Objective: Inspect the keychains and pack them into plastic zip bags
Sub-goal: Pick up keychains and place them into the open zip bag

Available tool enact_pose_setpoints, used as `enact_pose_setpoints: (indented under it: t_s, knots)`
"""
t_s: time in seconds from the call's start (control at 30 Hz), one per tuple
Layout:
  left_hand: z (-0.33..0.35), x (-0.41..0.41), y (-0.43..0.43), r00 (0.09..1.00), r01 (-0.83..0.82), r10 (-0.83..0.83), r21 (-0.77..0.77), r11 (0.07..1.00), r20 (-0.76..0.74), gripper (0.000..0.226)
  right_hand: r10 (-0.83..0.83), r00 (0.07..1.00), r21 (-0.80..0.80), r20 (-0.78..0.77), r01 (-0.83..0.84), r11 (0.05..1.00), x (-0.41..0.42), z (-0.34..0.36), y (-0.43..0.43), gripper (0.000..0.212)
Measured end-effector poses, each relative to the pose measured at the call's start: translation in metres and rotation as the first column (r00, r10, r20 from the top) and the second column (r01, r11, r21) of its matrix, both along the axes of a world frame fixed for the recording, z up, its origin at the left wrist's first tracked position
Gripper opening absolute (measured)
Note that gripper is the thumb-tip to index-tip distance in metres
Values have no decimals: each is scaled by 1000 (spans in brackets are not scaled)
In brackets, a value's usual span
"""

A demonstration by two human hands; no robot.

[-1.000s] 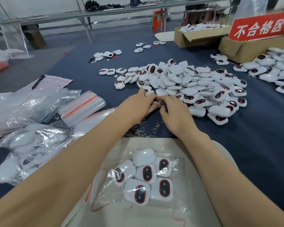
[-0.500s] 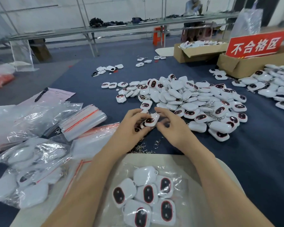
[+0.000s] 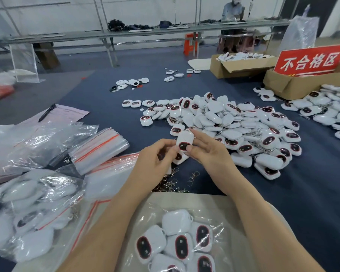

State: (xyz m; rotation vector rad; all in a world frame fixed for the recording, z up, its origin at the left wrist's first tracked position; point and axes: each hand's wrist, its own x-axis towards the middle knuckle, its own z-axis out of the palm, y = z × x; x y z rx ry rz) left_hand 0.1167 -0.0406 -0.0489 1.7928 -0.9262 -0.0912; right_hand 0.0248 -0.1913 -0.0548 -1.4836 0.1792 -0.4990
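Observation:
My left hand [image 3: 155, 156] and my right hand [image 3: 206, 150] together hold a white keychain [image 3: 185, 139] with a dark oval window, upright above the blue table. A second keychain [image 3: 180, 158] shows just under it, by my left fingers. Beyond my hands lies a big heap of white keychains [image 3: 230, 124]. A clear zip bag with several keychains [image 3: 177, 246] rests in my lap. A stack of flat zip bags with red seals [image 3: 100, 148] lies to the left.
Filled bags [image 3: 31, 211] pile up at lower left, loose metal rings [image 3: 175, 181] lie under my wrists. Cardboard boxes [image 3: 294, 85] and a red sign [image 3: 310, 60] stand at the far right. A paper with a pen [image 3: 47, 112] lies left. A person stands at a far bench [image 3: 232, 10].
My hands have drawn back from the heap toward me, lifting a keychain and turning it upright between them. The view has tilted up.

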Motion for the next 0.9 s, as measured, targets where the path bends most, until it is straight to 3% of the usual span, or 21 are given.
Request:
enact_pose_setpoints:
  t_s: [0.53, 0.9]
  knots:
    - [4, 4, 4, 973, 83, -79, 9, 996, -217, 17, 96, 995, 64, 39, -98, 993, 2, -2, 3, 38]
    - [3, 5, 3, 960, 89, -92, -25, 996, -263, 18, 142, 986, 134, 81, -152, 979, 3, -3, 3, 34]
